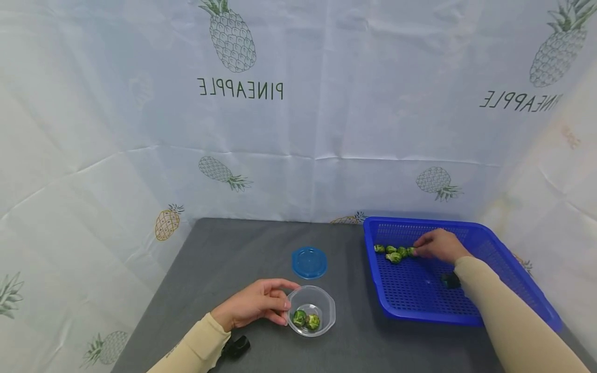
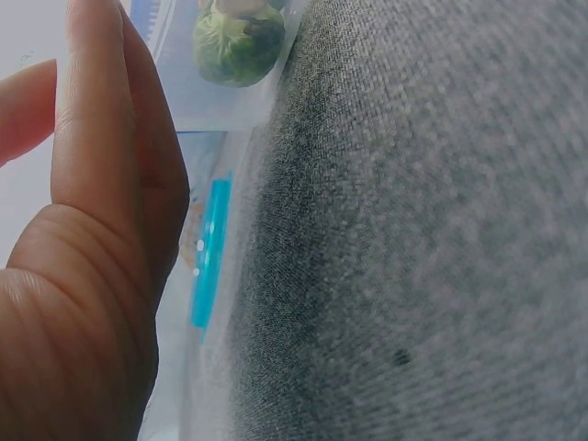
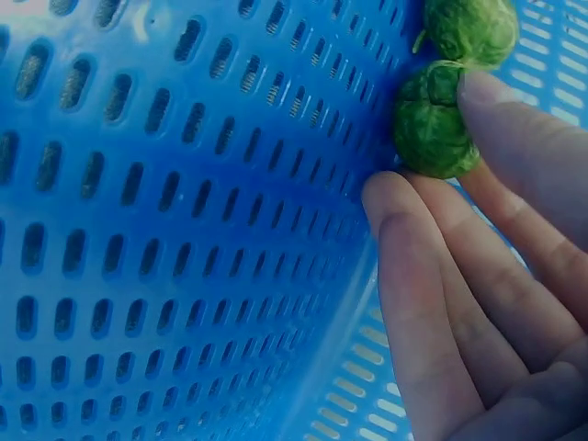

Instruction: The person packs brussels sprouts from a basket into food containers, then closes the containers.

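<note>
My left hand [image 1: 260, 302] holds the left side of a small clear plastic container [image 1: 328, 313] between thumb and fingers. Two Brussels sprouts [image 1: 312, 321] lie on its bottom; one sprout [image 2: 237, 46] shows through the wall in the left wrist view. Over at the right, my right hand [image 1: 440, 245] reaches down into a blue perforated basket [image 1: 380, 290]. Its thumb and fingertips pinch a green Brussels sprout [image 3: 434, 133] low in the basket. Another sprout [image 3: 473, 32] sits right beside that one, and several more [image 1: 392, 254] are grouped to the left of the hand.
Behind the container, a round blue lid [image 1: 310, 262] lies flat on the grey tabletop [image 1: 224, 259]. A pineapple-printed curtain [image 1: 326, 129] hangs round the back and sides. Dark wrist devices sit at both of my sleeves [image 1: 198, 342].
</note>
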Demonstrator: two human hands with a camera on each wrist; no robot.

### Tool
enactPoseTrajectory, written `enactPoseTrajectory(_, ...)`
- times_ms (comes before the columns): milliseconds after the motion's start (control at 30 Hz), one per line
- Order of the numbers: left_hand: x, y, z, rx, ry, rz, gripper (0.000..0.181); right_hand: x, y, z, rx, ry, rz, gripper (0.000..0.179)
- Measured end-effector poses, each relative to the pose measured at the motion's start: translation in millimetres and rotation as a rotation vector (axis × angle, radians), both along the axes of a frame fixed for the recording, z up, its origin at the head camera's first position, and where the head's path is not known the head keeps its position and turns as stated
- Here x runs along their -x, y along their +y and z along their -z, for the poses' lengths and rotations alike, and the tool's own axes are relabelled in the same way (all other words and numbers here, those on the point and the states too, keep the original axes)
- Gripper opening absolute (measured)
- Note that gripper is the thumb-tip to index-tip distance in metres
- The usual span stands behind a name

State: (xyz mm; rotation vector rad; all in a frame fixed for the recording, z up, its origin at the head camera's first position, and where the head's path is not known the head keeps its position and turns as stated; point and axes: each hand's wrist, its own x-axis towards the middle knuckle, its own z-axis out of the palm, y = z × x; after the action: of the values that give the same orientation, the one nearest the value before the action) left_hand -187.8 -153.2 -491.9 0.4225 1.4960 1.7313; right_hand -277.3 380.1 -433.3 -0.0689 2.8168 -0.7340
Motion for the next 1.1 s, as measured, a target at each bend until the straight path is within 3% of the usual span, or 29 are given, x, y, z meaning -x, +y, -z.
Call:
enactPoseTrajectory(800,-0.5,0.5,1.1,0.013,0.006,-0.005,0.059,-9.1,6,-0.5,-0.018,0.009,-0.023,0.039)
enactPoseTrajectory(933,-0.9,-0.2,1.6,0.015,0.007,-0.005,0.060,-19.9,-3,-12.4,-0.016,0.048,-0.048,0.039)
enactPoseTrajectory(1100,0.9,-0.9,1.8,0.020,0.015,-0.007,0.060,-42.4,-25,-38.1,-0.001,0.095,-0.043,0.043)
